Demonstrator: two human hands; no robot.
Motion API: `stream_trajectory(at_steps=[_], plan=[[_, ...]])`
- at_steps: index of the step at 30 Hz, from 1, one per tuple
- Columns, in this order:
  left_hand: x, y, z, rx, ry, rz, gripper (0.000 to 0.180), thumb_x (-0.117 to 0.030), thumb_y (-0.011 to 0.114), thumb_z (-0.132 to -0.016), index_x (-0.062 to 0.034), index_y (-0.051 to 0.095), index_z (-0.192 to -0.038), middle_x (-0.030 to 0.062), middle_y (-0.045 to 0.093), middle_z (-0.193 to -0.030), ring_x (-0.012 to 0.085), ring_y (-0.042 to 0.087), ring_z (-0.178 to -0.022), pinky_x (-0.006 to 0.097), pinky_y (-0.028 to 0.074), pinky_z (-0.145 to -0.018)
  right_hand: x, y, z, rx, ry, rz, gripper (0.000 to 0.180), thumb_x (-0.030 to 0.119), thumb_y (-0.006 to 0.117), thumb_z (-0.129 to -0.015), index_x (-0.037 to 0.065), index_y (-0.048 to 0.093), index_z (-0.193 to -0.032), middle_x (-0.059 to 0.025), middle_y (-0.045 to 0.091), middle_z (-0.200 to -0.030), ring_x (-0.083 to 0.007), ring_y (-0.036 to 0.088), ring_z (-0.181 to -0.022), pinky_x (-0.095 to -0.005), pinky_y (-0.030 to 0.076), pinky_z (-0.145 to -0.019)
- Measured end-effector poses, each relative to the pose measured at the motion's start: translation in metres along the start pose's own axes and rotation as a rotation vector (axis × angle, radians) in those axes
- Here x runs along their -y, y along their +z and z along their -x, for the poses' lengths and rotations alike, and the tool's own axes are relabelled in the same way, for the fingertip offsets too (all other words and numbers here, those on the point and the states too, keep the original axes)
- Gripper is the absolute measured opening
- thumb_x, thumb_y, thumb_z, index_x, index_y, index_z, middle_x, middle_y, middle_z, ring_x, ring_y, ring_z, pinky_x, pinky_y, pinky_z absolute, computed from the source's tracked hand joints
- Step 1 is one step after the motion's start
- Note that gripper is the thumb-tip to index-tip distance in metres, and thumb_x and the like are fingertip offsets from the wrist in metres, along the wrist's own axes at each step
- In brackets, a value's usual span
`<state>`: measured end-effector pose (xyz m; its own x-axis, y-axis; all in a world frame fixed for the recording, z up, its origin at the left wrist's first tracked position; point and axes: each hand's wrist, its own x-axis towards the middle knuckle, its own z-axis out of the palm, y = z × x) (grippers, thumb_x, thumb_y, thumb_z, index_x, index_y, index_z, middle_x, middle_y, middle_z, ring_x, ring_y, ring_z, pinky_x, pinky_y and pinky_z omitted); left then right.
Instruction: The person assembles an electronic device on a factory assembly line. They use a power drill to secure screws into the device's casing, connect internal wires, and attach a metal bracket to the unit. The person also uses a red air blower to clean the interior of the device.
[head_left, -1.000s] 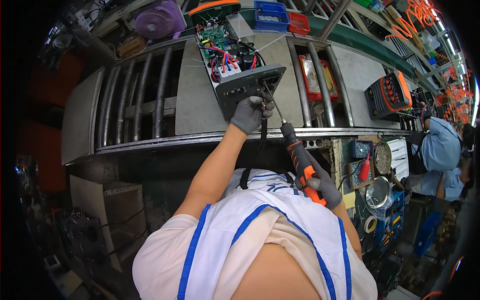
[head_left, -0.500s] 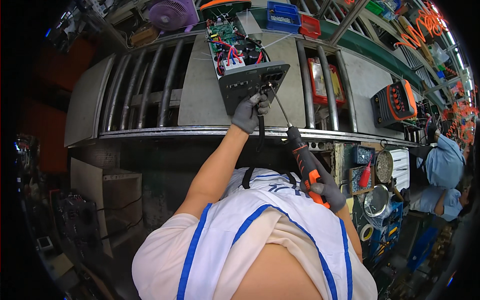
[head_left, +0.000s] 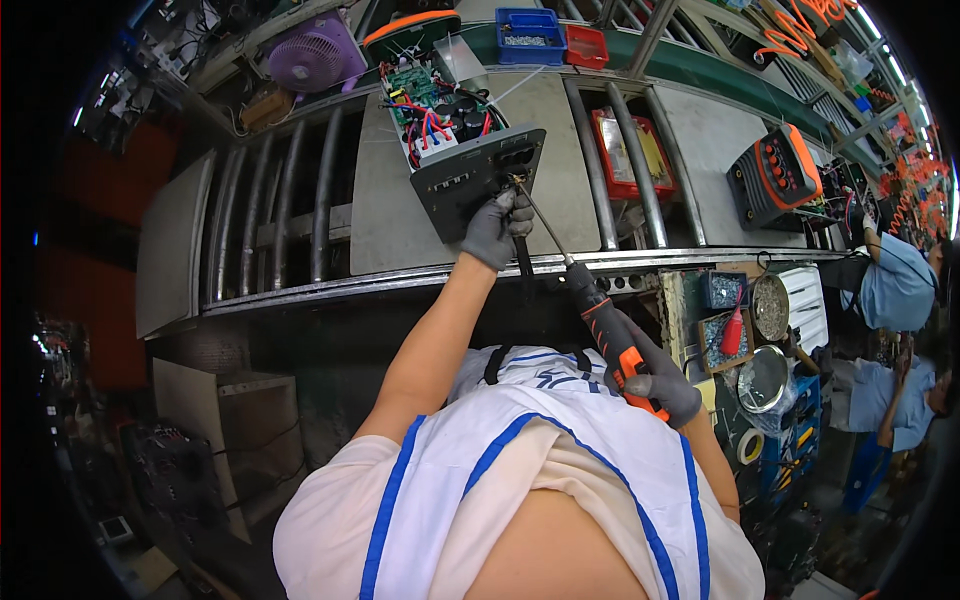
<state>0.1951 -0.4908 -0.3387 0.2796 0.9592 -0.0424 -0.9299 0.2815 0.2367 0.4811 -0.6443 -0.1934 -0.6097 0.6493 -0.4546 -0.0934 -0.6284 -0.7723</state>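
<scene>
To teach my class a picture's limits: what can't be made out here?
Head view: upper end of the black strip, hidden by the left hand.
Head view: whether the bit meets a screw at the dark panel; too small.
Head view: palm of the right hand, hidden by the power driver.
Head view: kind of pieces in the far blue bin, too small.

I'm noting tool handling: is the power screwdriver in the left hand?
No, the right hand grips the power screwdriver by its black-and-orange body.

Grey-gloved left hand (head_left: 490, 234) curls by the tip of the black-and-orange power screwdriver (head_left: 605, 325); grey-gloved right hand (head_left: 676, 392) grips its handle.
</scene>
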Motion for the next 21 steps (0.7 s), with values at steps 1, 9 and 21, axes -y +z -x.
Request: stream_trajectory(at_steps=[1,9,21], plan=[[0.001,0.0,0.0,0.007,-0.017,0.029,0.01,-0.011,0.046,-0.094,-0.0048,0.051,-0.1,-0.0004,0.042,-0.075,0.0069,0.036,-0.059,0.018,0.03,-0.046,0.0,0.0,0.0,0.011,0.009,-0.003,0.105,0.014,0.072,-0.058,0.009,0.017,-0.148,-0.0097,0.046,-0.116,-0.0142,0.055,-0.076,-0.0256,0.047,-0.068],[0.009,0.007,-0.005,-0.041,0.028,0.103,0.01,-0.01,0.044,-0.095,-0.0027,0.05,-0.099,-0.0009,0.041,-0.073,0.0069,0.036,-0.059,0.019,0.032,-0.045,-0.002,0.003,0.0,-0.016,-0.023,-0.013,0.105,0.01,0.071,-0.058,0.009,0.016,-0.148,-0.0094,0.047,-0.115,-0.0142,0.056,-0.072,-0.0256,0.047,-0.064],[0.02,0.012,-0.015,-0.016,-0.082,0.161,0.008,-0.011,0.048,-0.094,-0.0042,0.051,-0.098,-0.0016,0.041,-0.074,0.0082,0.038,-0.061,0.019,0.032,-0.047,-0.003,0.001,-0.003,-0.091,-0.015,0.033,0.094,0.008,0.065,-0.064,0.007,0.02,-0.146,-0.0092,0.052,-0.104,-0.0147,0.057,-0.076,-0.0272,0.047,-0.066]])
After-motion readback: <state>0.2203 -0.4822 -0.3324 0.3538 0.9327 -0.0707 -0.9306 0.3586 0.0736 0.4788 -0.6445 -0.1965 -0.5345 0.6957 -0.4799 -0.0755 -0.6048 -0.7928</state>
